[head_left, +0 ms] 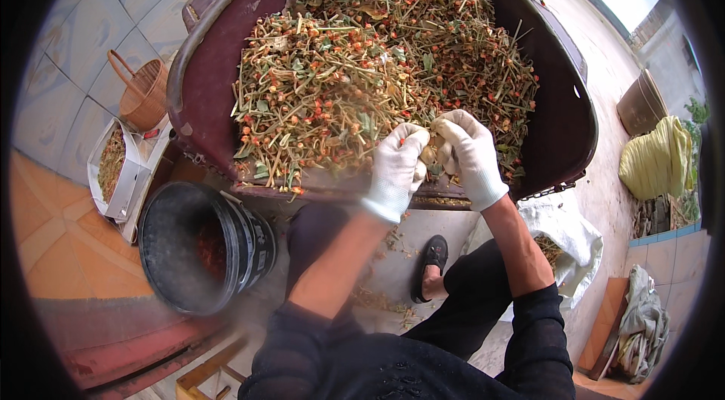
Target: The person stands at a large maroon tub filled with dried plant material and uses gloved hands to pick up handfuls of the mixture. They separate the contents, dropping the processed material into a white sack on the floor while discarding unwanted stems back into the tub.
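Note:
Both my hands wear white knit gloves and meet over the near edge of a maroon cart bed [208,79]. The bed holds a heap of chopped dry stalks [317,90] mixed with green leaf scraps and small orange-red bits. My left hand [396,169] is closed, with thumb and fingers pinched together. Close beside it, my right hand [470,152] is closed with its fingers curled inward. Between them is a small pale, yellowish piece [432,152], its kind unclear, which the fingers of both hands grip. The fingers partly hide it.
A black bucket [170,249] with reddish bits inside stands at the left. Behind it are a white box [134,185] of plant bits and a wicker basket [147,94]. On the right are a white sack [578,249], a yellow sack [657,158], a brown tub [642,104] and grey sacking [643,328].

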`<action>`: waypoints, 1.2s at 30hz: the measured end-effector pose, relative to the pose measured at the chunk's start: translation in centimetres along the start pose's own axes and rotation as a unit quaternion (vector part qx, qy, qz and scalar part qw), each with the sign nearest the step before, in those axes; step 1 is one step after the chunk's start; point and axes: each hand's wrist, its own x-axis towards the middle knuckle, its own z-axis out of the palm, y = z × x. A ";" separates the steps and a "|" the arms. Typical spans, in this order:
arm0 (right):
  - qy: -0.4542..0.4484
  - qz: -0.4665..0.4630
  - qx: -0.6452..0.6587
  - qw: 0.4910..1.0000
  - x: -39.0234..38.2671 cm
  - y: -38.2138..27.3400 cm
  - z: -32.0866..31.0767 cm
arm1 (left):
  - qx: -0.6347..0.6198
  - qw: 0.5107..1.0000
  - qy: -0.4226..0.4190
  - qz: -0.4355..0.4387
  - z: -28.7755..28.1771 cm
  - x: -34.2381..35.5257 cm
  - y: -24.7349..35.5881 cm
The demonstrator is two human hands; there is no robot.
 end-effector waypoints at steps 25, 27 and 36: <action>0.059 -0.073 0.116 0.989 0.5 0.0 1.1 | -0.246 0.964 -0.104 0.012 -1.3 0.9 -0.4; 0.063 -0.076 0.086 0.991 0.5 -0.1 -0.1 | -0.233 0.967 -0.103 0.010 -1.1 0.8 -0.4; 0.099 -0.067 -0.195 0.973 -0.3 -1.0 -5.2 | -0.188 0.980 -0.066 0.000 -0.6 0.4 0.2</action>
